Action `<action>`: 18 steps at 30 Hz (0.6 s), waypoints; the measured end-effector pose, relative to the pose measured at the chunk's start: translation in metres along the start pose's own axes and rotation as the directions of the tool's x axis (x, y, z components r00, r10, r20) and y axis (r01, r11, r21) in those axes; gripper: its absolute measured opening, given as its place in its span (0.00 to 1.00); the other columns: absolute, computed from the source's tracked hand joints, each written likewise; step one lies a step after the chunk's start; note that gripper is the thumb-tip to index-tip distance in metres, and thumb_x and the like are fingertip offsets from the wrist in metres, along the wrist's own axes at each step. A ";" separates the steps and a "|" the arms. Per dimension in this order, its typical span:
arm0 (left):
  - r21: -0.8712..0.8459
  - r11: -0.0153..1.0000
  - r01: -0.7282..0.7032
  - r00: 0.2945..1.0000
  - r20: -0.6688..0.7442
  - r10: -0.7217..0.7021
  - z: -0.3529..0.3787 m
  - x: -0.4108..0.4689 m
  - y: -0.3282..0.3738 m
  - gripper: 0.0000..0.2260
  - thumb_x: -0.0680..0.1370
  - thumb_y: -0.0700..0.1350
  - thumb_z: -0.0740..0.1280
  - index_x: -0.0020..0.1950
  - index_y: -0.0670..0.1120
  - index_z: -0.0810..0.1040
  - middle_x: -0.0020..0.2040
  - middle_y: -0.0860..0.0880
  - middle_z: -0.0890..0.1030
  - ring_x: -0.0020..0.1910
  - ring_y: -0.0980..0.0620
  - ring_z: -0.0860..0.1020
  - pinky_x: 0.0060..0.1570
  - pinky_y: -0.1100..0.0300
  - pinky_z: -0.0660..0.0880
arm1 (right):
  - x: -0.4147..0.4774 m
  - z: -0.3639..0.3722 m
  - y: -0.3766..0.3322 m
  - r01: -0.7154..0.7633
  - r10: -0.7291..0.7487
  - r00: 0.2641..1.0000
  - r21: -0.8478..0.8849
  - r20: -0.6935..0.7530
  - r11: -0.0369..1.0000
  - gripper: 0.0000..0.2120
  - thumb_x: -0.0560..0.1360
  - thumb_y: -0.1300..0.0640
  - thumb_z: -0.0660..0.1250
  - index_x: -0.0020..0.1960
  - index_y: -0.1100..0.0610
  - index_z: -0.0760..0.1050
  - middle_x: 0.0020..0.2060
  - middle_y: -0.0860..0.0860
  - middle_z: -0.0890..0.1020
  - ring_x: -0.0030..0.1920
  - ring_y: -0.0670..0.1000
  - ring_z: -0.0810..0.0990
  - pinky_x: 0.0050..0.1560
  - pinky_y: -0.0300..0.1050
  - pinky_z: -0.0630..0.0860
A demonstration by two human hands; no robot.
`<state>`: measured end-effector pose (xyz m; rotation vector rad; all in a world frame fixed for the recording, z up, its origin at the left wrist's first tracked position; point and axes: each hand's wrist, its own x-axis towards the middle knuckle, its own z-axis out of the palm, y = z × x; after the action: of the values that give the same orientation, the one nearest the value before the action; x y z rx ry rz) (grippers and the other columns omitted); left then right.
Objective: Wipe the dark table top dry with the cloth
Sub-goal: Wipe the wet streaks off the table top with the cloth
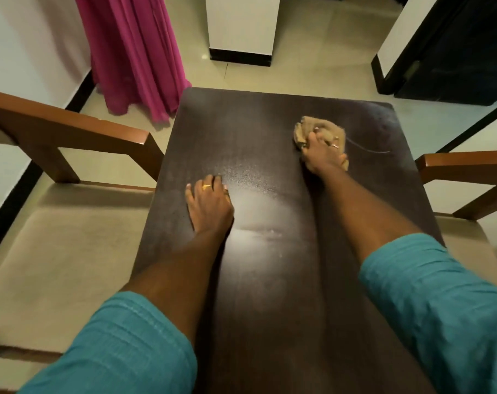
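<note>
- The dark table top [270, 294] ran away from the camera, long and narrow, with both forearms stretched out over it in teal sleeves [446, 302]
- The right hand [322, 155] lay on the far right part of the top, pressed down on a crumpled tan cloth [310, 127], fingers curled over the bunched fabric so that the hand was clamped on it
- The cloth touched the table surface; part of it stuck out beyond the fingertips toward the far edge and a little showed at the right of the wrist
- A ring showed on one finger of the right hand
- Just right of the cloth a thin curved streak [369, 149] lay on the wood
- The left hand [209, 204] rested flat on the left part of the top, nearer the camera than the right hand, palm down, fingers spread a little apart and gripping nothing; a gold ring [206, 187] sat on one finger
- Between the two hands a pale sheen with fine speckles [250, 177] caught the light on the wood
- A wooden chair [71, 137] with a cream seat stood close at the left of the table, and another chair arm [466, 166] showed at the right
- A magenta curtain [136, 52] hung to the tiled floor beyond the table's far left corner
</note>
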<state>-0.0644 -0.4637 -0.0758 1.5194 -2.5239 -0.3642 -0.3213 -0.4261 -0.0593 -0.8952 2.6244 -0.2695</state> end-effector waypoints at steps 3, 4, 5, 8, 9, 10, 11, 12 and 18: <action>-0.026 0.999 -0.048 0.999 -0.001 0.048 0.003 -0.001 0.038 0.17 0.81 0.46 0.51 0.69 0.45 0.67 0.68 0.46 0.71 0.68 0.46 0.67 0.73 0.43 0.50 | 0.002 -0.005 0.027 -0.128 0.128 0.990 0.011 -0.056 0.992 0.24 0.80 0.53 0.50 0.75 0.45 0.53 0.77 0.46 0.50 0.75 0.66 0.50 0.66 0.74 0.48; -0.031 0.998 -0.055 0.998 -0.005 0.055 0.004 0.000 0.049 0.17 0.81 0.46 0.51 0.69 0.46 0.66 0.68 0.46 0.71 0.68 0.46 0.67 0.73 0.43 0.50 | 0.001 -0.005 0.029 -0.139 0.139 0.988 0.011 -0.069 0.990 0.24 0.80 0.53 0.50 0.75 0.46 0.52 0.78 0.46 0.49 0.75 0.66 0.48 0.66 0.74 0.48; -0.035 0.998 -0.058 0.998 -0.005 0.057 0.006 0.002 0.059 0.18 0.81 0.46 0.51 0.69 0.46 0.66 0.68 0.47 0.71 0.68 0.46 0.67 0.73 0.43 0.49 | 0.000 -0.003 0.028 -0.144 0.145 0.986 0.017 -0.078 0.989 0.24 0.80 0.54 0.51 0.76 0.46 0.52 0.78 0.46 0.48 0.75 0.67 0.47 0.65 0.74 0.48; -0.045 0.998 -0.045 0.999 0.013 0.046 0.014 0.008 0.084 0.18 0.81 0.46 0.52 0.70 0.46 0.65 0.68 0.47 0.71 0.69 0.46 0.66 0.74 0.43 0.47 | -0.004 0.003 0.011 -0.127 0.130 0.989 0.055 -0.067 0.990 0.25 0.81 0.54 0.51 0.76 0.46 0.50 0.78 0.49 0.47 0.74 0.69 0.44 0.66 0.74 0.46; -0.041 0.998 -0.042 0.999 0.019 0.043 0.018 0.010 0.092 0.18 0.81 0.46 0.52 0.70 0.46 0.65 0.68 0.47 0.71 0.69 0.46 0.66 0.74 0.42 0.46 | -0.005 0.006 0.003 -0.092 0.094 0.994 0.042 -0.054 0.995 0.26 0.80 0.55 0.51 0.76 0.46 0.50 0.78 0.49 0.46 0.74 0.69 0.44 0.65 0.75 0.45; -0.036 0.999 -0.039 0.999 0.023 0.040 0.021 0.013 0.100 0.18 0.81 0.45 0.53 0.70 0.46 0.65 0.67 0.47 0.71 0.69 0.46 0.66 0.73 0.42 0.46 | -0.005 0.008 -0.005 -0.037 0.038 0.999 0.025 -0.035 0.999 0.26 0.80 0.56 0.51 0.76 0.47 0.50 0.78 0.50 0.47 0.74 0.69 0.44 0.65 0.75 0.44; -0.033 0.999 -0.040 0.999 0.023 0.041 0.024 0.016 0.108 0.18 0.80 0.44 0.53 0.70 0.46 0.65 0.67 0.46 0.72 0.69 0.45 0.66 0.73 0.41 0.45 | -0.004 0.009 -0.012 0.029 -0.029 1.000 0.002 -0.011 1.000 0.26 0.80 0.56 0.51 0.76 0.47 0.50 0.78 0.50 0.47 0.74 0.69 0.44 0.65 0.75 0.43; -0.036 0.998 -0.043 0.999 0.026 0.044 0.028 0.018 0.116 0.18 0.80 0.44 0.54 0.70 0.45 0.65 0.67 0.46 0.71 0.70 0.45 0.66 0.73 0.42 0.45 | 0.001 0.012 -0.017 0.103 -0.103 0.995 -0.014 0.018 0.995 0.26 0.79 0.56 0.52 0.76 0.48 0.51 0.78 0.50 0.48 0.74 0.69 0.44 0.65 0.75 0.43; -0.055 0.992 -0.112 0.994 0.010 0.112 0.047 0.014 0.128 0.17 0.80 0.43 0.53 0.68 0.44 0.66 0.67 0.45 0.71 0.68 0.45 0.67 0.74 0.42 0.44 | 0.037 -0.001 0.009 0.357 -0.347 0.933 -0.116 0.096 0.927 0.26 0.81 0.47 0.49 0.77 0.43 0.46 0.77 0.44 0.49 0.75 0.65 0.42 0.67 0.73 0.45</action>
<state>-0.1915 -0.4131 -0.0831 1.3534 -2.5730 -0.4236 -0.3539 -0.4425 -0.0710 -1.3969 2.4223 -0.1490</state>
